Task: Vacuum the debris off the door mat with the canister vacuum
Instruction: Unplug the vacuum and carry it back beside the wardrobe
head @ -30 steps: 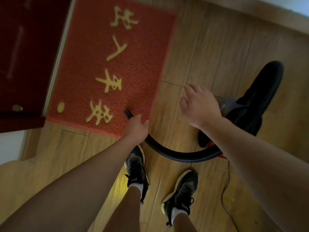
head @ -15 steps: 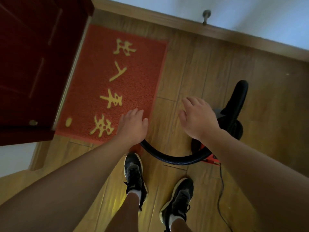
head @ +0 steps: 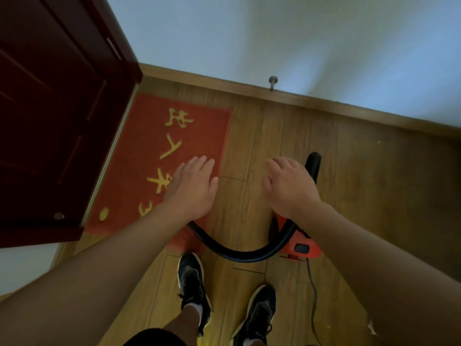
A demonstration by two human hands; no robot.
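Observation:
A red door mat (head: pixel 194 126) with yellow characters lies on the wooden floor beside the dark door. The red and black canister vacuum (head: pixel 303 248) stands on the floor to its right, partly hidden by my right arm. Its black ribbed hose (head: pixel 239 254) curves from the canister to the mat's near edge, where its end is hidden under my left wrist. My left hand (head: pixel 193 188) hovers flat over the mat's right side, fingers straight, holding nothing. My right hand (head: pixel 289 186) hangs relaxed above the canister, empty.
A dark red door (head: pixel 55 136) stands at the left. The baseboard (head: pixel 324 102) with a metal door stop (head: pixel 273 82) runs along the white wall behind. A black power cord (head: pixel 313 293) trails on the floor near my right shoe (head: pixel 259 313); my left shoe (head: pixel 192 283) stands by the mat.
My left hand has let go of the hose and opened flat above the mat. The view has tilted upward and back, so the wall and baseboard now show.

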